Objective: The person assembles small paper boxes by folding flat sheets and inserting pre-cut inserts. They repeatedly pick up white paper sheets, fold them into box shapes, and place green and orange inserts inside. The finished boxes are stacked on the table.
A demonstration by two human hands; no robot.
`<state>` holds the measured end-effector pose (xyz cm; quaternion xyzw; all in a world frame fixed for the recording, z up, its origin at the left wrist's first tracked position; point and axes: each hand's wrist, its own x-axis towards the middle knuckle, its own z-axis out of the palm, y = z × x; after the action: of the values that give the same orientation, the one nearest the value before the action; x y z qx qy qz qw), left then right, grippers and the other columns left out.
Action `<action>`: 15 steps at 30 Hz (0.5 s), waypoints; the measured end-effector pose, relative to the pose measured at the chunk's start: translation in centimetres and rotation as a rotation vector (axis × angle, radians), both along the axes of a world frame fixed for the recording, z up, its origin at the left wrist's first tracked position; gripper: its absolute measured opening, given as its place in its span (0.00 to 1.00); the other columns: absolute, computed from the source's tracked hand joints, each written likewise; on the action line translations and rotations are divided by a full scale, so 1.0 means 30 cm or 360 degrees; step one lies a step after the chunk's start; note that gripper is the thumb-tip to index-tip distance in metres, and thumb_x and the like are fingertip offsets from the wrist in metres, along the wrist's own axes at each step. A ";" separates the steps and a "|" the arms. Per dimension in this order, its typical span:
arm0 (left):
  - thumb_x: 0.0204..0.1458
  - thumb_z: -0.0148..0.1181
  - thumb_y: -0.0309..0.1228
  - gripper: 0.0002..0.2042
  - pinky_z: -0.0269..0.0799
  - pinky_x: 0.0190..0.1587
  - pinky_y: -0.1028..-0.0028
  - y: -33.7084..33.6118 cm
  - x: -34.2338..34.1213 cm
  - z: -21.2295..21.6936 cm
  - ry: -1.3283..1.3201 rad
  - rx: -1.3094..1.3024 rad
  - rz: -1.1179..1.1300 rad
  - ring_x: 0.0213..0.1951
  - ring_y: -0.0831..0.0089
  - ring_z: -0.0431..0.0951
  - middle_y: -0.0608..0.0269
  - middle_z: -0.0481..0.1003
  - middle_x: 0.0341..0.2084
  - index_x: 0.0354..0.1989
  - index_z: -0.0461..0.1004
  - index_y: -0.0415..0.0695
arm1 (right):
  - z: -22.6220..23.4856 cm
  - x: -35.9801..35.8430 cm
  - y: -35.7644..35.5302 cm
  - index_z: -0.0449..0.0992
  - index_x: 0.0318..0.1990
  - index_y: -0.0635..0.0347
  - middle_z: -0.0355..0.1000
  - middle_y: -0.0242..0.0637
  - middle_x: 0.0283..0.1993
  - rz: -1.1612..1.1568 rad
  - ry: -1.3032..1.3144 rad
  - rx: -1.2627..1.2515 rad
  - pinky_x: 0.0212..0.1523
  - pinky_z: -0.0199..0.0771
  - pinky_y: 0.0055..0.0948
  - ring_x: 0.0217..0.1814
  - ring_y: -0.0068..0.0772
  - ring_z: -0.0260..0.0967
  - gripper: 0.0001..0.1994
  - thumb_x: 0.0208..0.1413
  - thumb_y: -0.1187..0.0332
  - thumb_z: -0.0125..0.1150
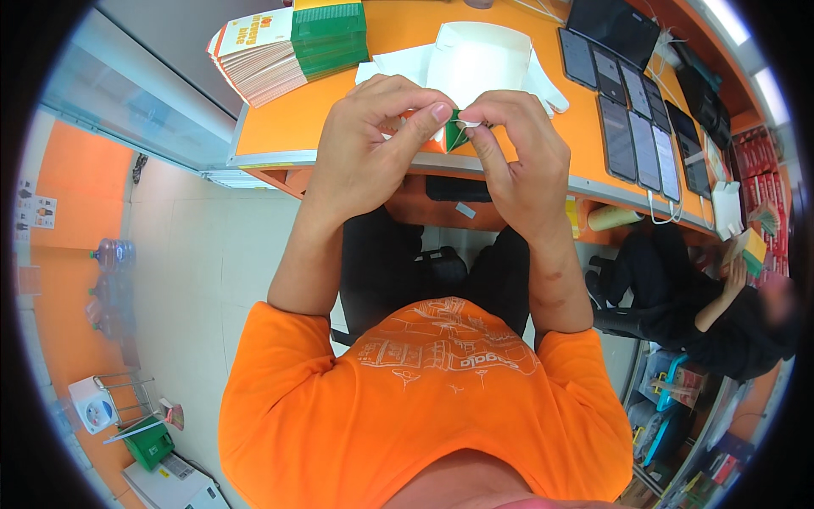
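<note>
Directly between my hands, a small green-and-white folded carton flap (454, 134) is pinched by left hand (365, 153) and right hand (517, 161) fingertips, equally near

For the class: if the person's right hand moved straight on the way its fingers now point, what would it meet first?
The right hand points forward over the orange desk; beyond the small folded card it pinches, it would probably first meet the white open carton, though depth is unclear.

flat carton stack (288, 47) desk far-left, white-orange-green; dark phone screens (632, 110) row right.
</note>
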<state>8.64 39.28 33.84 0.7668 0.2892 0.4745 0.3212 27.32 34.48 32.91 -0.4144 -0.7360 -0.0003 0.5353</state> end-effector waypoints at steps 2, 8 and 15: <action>0.59 0.65 0.30 0.07 0.70 0.35 0.73 0.002 -0.001 0.004 0.0066 0.0048 0.0013 0.33 0.72 0.75 0.62 0.79 0.28 0.39 0.84 0.40 | 0.001 -0.001 0.000 0.77 0.40 0.62 0.78 0.39 0.39 0.0026 0.0014 -0.0020 0.46 0.77 0.36 0.44 0.43 0.75 0.08 0.53 0.79 0.66; 0.59 0.66 0.32 0.09 0.70 0.40 0.74 0.002 -0.025 0.045 0.0232 0.0055 -0.0037 0.34 0.75 0.75 0.63 0.78 0.29 0.38 0.83 0.38 | 0.029 0.006 -0.014 0.79 0.39 0.63 0.81 0.34 0.38 0.0399 0.0818 -0.0651 0.45 0.76 0.31 0.38 0.30 0.77 0.08 0.54 0.74 0.71; 0.58 0.67 0.33 0.10 0.68 0.39 0.73 0.012 -0.029 0.079 0.0327 0.0013 -0.0144 0.34 0.73 0.74 0.62 0.77 0.28 0.38 0.83 0.38 | 0.063 0.042 -0.018 0.80 0.39 0.64 0.80 0.32 0.34 0.0321 0.0410 -0.0803 0.43 0.75 0.26 0.38 0.23 0.75 0.08 0.55 0.70 0.71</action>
<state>7.76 39.64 36.20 0.8250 0.2837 0.3797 0.3078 28.59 33.95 34.79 -0.4558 -0.6764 0.2883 0.5016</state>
